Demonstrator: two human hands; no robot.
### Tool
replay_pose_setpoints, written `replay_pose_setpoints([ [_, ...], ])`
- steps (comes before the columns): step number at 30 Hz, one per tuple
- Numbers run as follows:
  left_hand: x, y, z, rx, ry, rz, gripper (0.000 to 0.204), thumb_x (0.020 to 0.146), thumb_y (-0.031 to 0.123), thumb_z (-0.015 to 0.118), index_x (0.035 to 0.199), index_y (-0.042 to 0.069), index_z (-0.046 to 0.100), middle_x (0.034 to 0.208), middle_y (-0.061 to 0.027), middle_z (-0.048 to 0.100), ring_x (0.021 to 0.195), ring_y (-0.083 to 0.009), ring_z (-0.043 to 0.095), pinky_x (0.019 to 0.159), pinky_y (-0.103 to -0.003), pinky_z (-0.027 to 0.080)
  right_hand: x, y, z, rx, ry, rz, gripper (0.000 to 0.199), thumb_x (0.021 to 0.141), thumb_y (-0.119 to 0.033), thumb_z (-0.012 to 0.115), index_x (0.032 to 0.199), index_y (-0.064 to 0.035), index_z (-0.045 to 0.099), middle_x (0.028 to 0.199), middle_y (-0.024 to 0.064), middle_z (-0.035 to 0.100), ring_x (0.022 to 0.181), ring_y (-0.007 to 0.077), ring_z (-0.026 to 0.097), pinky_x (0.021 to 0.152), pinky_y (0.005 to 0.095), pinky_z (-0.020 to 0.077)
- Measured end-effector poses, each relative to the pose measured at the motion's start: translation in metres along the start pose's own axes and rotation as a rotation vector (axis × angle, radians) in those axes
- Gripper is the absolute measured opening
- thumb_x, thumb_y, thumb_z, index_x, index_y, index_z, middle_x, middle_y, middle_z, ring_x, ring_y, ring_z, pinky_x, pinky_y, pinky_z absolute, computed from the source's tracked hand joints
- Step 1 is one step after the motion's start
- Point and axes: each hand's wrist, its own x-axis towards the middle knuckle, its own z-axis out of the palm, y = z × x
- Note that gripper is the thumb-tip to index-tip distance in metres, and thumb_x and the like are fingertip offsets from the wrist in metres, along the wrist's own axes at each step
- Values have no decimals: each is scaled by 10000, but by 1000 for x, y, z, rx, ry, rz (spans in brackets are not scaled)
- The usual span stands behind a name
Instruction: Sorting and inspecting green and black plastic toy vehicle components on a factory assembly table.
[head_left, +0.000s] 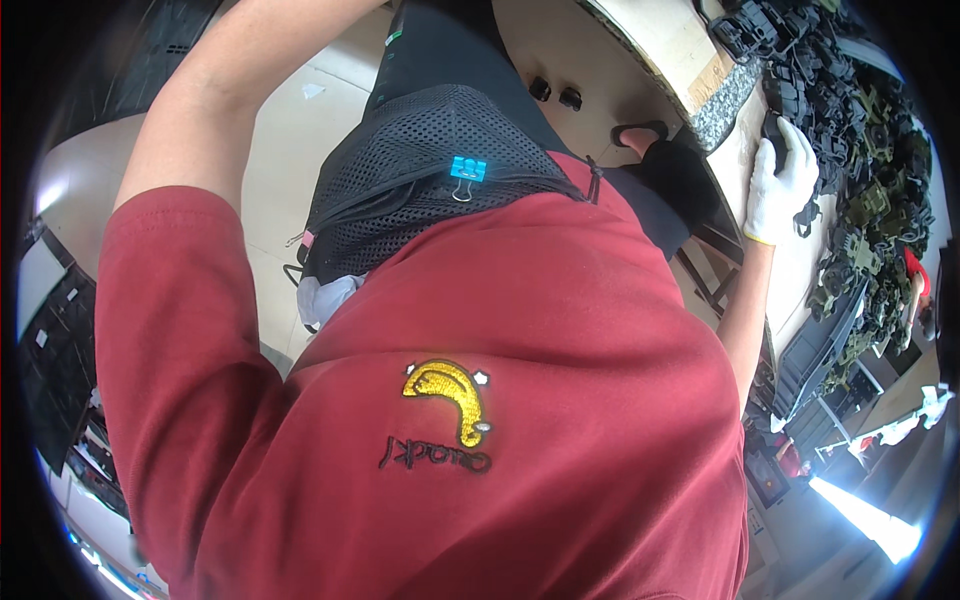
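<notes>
My right hand, in a white knit glove, is at the worktable's edge on the right. Its thumb and fingers close on a small black plastic part, mostly covered by the glove. Beyond the fingertips lies a heap of black and dark green plastic parts, looking like buckles or clips. A black piece sits beside the glove. My bare left forearm reaches up past the top edge of the picture, so the left hand is out of sight.
The pale worktable has a speckled worn edge patch. A grey tray stands nearer on the right. Another person's foot in a dark slipper shows under the table. Two small black objects lie on the floor. A red-sleeved person is across the heap.
</notes>
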Motion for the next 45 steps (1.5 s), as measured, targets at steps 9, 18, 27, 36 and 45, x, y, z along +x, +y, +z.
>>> replay_pose_setpoints([
  [9, 2, 0, 2, 6, 26, 25, 125, 795, 59, 607, 834, 85, 723, 780, -152, 697, 744, -352, 673, 694, -425, 537, -1, 2, -2, -12, -14, 14, 350, 847, -140, 702, 1191, -87, 680, 1218, 124, 661, 1120, 309, 599, 998, 409, 437],
  [18, -8, -20, 17, -13, 12, -18, 132, 796, 30, 612, 867, 83, 710, 857, -118, 708, 812, -327, 677, 747, -409, 547, -3, -3, -3, -20, 45, 13, 341, 859, -194, 703, 1193, -129, 691, 1217, 92, 662, 1138, 288, 597, 1004, 392, 436],
  [27, -1, 9, -9, 117, -268, -209, 217, 891, 11, 623, 1067, 87, 724, 1037, -102, 724, 944, -287, 694, 830, -337, 543, 7, -20, -23, 146, 136, 70, 363, 756, -130, 713, 1109, -66, 653, 1128, 135, 636, 1061, 339, 583, 934, 436, 470],
  [36, 14, 19, -6, 139, -342, -221, 234, 843, -53, 652, 1024, 73, 730, 1051, -115, 725, 985, -271, 700, 879, -338, 542, -10, 2, -17, 174, 290, 236, 313, 788, -181, 688, 1082, -77, 654, 1088, 111, 640, 1005, 332, 565, 885, 438, 464],
  [45, 16, 21, -8, 186, -395, -151, 231, 849, -60, 662, 1038, 61, 720, 1056, -128, 721, 990, -276, 700, 889, -352, 541, -23, 25, -15, 364, 331, 239, 260, 840, -249, 682, 1048, -93, 686, 1046, 85, 676, 1006, 326, 586, 870, 437, 494],
])
